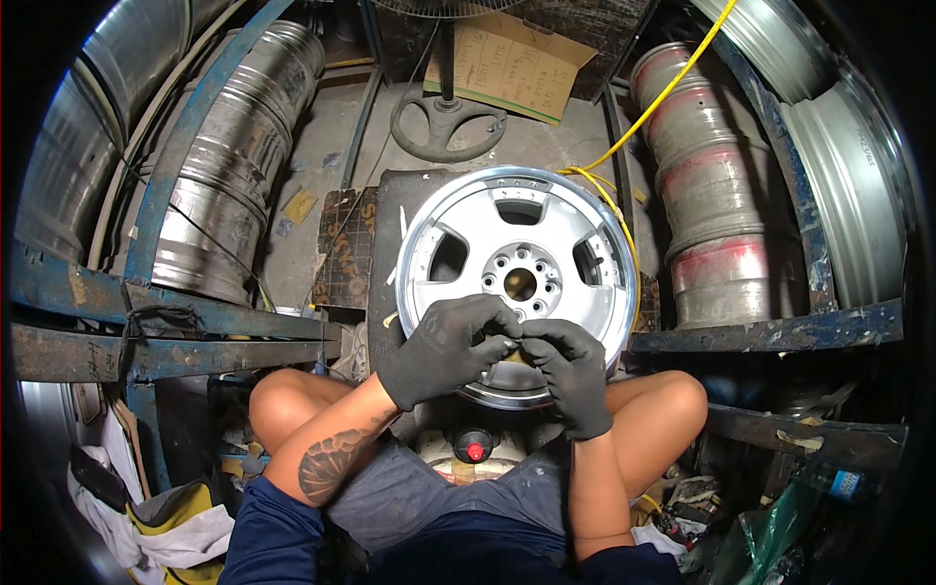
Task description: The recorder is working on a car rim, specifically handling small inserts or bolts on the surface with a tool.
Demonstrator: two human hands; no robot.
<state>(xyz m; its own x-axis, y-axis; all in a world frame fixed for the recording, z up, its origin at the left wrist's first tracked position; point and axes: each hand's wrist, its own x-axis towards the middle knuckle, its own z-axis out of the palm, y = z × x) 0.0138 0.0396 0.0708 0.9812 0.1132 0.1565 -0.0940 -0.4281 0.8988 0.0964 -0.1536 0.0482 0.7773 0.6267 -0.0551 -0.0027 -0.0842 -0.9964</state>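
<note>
A silver alloy wheel rim [476,226] with a polished lip lies face up in front of me, its ring of bolt holes around an open centre. Over its near side, my left hand [441,349], in a dark grey glove, is closed with thumb and fingers pinched together. My right hand [573,372], gloved alike, pinches too, its fingertips almost meeting the left ones just below the hub. Whatever small thing sits between the fingertips is too small to make out. The hands cover part of the near spokes and lip.
Stacked metal wheel barrels stand at left [219,185] and right [726,195] behind blue steel frames [244,317]. A yellow hose [651,109] runs past the rim's right side. Beyond are a round fan base [448,129] and a cardboard sheet [517,73]. A red-capped container [476,450] sits between my legs.
</note>
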